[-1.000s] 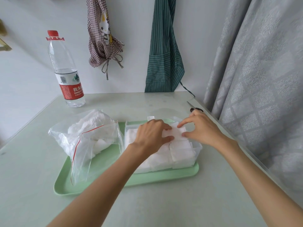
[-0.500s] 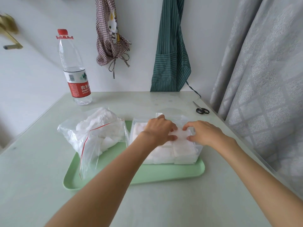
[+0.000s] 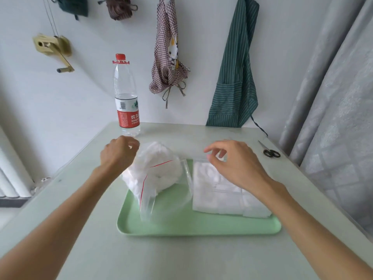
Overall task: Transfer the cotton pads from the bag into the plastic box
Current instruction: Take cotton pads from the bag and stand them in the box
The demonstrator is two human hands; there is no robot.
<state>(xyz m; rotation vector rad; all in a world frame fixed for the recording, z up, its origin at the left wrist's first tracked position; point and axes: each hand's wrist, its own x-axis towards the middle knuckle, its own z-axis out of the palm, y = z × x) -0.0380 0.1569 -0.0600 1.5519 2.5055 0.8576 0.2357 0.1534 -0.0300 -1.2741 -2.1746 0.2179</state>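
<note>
Both hands are hanging above the green tray (image 3: 181, 229), neither holding anything. The left hand (image 3: 118, 154) is hovering by the zip-lock bag (image 3: 155, 174) of cotton pads, its fingers loosely curled and mostly hidden behind the knuckles. The right hand (image 3: 236, 162) is poised over the clear plastic box (image 3: 222, 199), fingers relaxed, covering its far corner. White cotton pads (image 3: 207, 195) are filling the box; its walls are hard to make out.

Clear glossy plastic bag (image 3: 155, 174); matt green tray (image 3: 197, 227).
</note>
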